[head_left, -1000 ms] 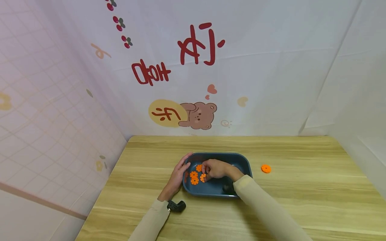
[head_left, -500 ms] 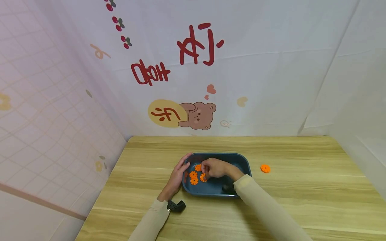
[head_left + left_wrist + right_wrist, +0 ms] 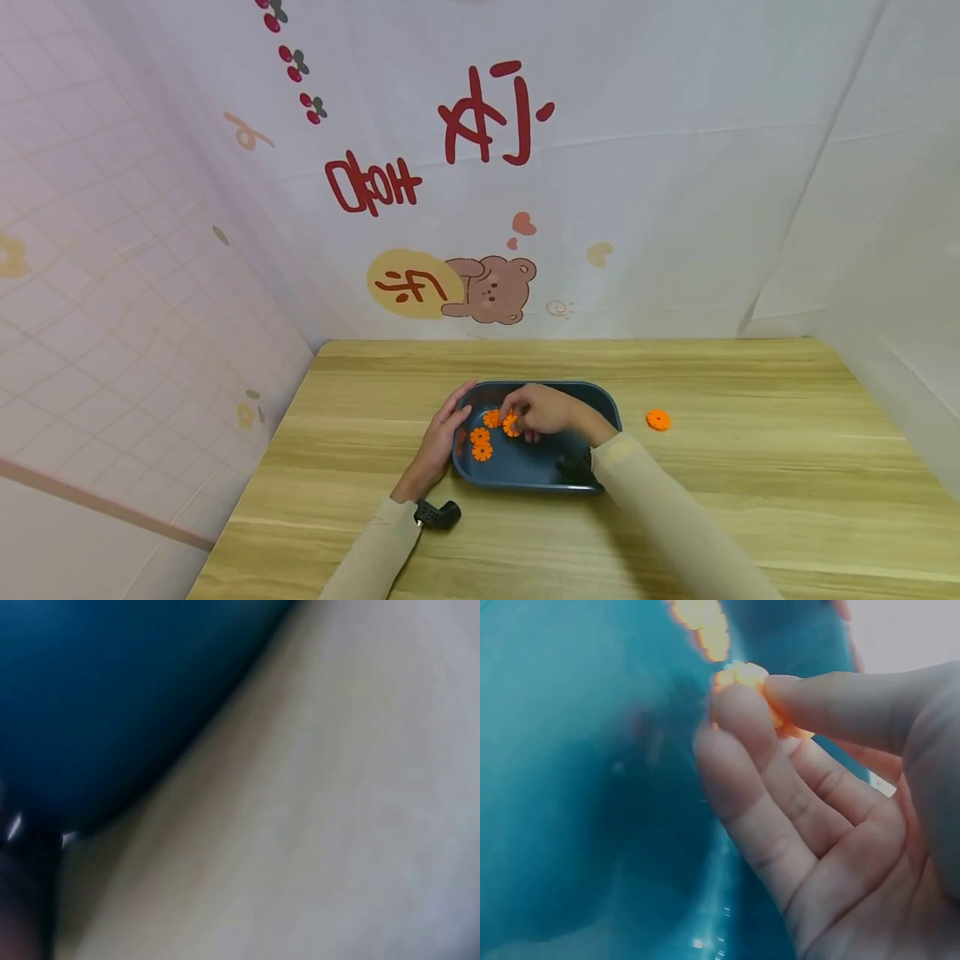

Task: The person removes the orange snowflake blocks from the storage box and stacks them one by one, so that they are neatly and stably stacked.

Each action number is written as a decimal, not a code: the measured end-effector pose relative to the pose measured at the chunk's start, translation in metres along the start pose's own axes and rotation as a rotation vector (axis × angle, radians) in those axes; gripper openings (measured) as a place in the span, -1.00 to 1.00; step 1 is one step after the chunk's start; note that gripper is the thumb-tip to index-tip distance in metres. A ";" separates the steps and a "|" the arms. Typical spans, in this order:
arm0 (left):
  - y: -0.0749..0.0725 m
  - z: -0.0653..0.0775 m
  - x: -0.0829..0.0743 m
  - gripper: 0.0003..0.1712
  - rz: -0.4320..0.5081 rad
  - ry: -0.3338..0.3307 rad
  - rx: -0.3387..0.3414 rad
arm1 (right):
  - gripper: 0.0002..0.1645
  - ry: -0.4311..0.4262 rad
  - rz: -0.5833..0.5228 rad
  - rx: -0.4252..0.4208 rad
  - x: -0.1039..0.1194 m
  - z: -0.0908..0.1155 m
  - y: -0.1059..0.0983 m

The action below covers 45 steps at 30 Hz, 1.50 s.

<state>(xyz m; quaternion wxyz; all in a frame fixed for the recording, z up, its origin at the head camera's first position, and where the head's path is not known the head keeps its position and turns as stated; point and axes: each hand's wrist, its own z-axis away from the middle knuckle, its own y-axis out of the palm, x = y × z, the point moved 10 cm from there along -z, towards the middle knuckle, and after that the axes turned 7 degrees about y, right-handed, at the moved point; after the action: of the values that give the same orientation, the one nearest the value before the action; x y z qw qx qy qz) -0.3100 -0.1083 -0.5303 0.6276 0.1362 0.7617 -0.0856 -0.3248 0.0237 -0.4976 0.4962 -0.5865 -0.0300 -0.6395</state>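
Observation:
A dark blue tray (image 3: 525, 486) stands on the wooden table. My left hand (image 3: 437, 437) grips its left end, the thumb over the rim and the fingers along the outside. In the left wrist view only the blurred tray wall (image 3: 112, 697) shows clearly. Inside the tray, my right hand (image 3: 551, 410) pinches an orange notched disc (image 3: 512, 426) between thumb and fingertips; the right wrist view shows this disc (image 3: 741, 676) partly covered by the fingers. Several more orange discs (image 3: 482, 451) lie at the tray's left end, some overlapping.
Right of the tray, another orange disc (image 3: 658, 420) lies on the table (image 3: 765, 467). A black wrist device (image 3: 438, 514) sits at the left cuff. A printed white wall covering (image 3: 660, 183) rises behind the table.
My right hand has lifted the pinched orange disc and shifted slightly up and away from the tray's bottom left. The left hand stays on the tray.

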 end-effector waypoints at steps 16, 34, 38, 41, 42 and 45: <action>-0.001 0.000 0.001 -0.36 0.023 -0.006 -0.012 | -0.55 -0.079 -0.238 0.059 0.011 0.034 -0.022; -0.001 -0.001 -0.002 -0.41 0.025 -0.011 -0.026 | -0.62 -0.171 -0.173 -0.125 0.006 0.071 -0.056; -0.002 -0.001 -0.001 -0.41 0.023 -0.011 -0.026 | -0.68 -0.200 -0.122 -0.206 0.002 0.082 -0.067; -0.002 0.000 0.000 -0.41 0.026 -0.012 -0.026 | -0.71 -0.223 -0.110 -0.255 -0.003 0.092 -0.074; -0.001 0.000 0.000 -0.41 0.024 -0.011 -0.025 | -0.72 -0.226 -0.106 -0.271 -0.004 0.096 -0.077; -0.001 -0.001 0.000 -0.41 0.018 -0.012 -0.028 | -0.73 -0.219 -0.084 -0.325 -0.012 0.107 -0.085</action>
<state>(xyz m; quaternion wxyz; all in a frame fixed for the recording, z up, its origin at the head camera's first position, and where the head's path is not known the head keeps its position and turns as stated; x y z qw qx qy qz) -0.3108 -0.1090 -0.5299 0.6348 0.1337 0.7578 -0.0704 -0.3071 0.1404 -0.4274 0.3616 -0.7231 -0.0046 -0.5885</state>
